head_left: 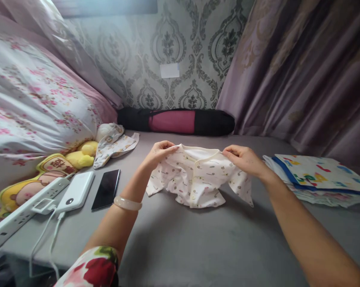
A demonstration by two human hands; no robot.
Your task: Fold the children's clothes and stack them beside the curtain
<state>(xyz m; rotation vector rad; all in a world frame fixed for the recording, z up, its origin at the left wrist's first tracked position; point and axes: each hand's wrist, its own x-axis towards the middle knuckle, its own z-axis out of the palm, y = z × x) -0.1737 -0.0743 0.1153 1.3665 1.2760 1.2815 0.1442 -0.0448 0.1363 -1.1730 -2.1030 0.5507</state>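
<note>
A small white baby shirt (206, 175) with a tiny printed pattern and a buttoned front hangs between my two hands, over the grey surface (180, 247). My left hand (163, 151) pinches its left shoulder beside the collar. Its other shoulder is gripped by my right hand (241, 157), thumb and fingers pressed together on the cloth. Both sleeves droop outward, and the lower hem is bunched near or on the surface; whether it touches all along I cannot tell.
At left lie a black phone (106, 189), a white power bank (76, 191) with cables, a power strip (27, 211), yellow plush toys (82, 155) and a printed cloth (115, 145). Folded fabrics (323, 173) are stacked at right. A black-and-pink rolled bag (174, 121) lies along the wall.
</note>
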